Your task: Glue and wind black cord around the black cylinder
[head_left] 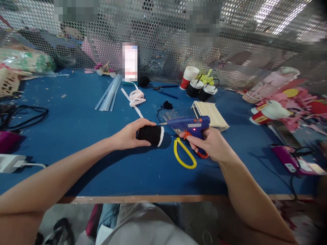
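My left hand [128, 136] grips a paper cup wrapped in black material [151, 134], lying on its side with its white rim toward the right. My right hand [209, 144] holds a blue glue gun [189, 123] with an orange trigger and a lit red light. The gun's nozzle points left, close to the cup's rim. Yellow-handled scissors [183, 154] lie on the blue table [81, 119] just below the gun, partly hidden by my right hand.
A stack of wooden sticks [211, 114] lies behind the gun. Black-covered cups [201, 89], a white ribbon [136, 98], clear glue sticks [109, 93], pliers [163, 89] and black pom-poms [168, 104] sit further back. Cables [22, 117] are at left, pink craft pieces [293, 98] at right. A perforated metal screen [166, 34] stands behind.
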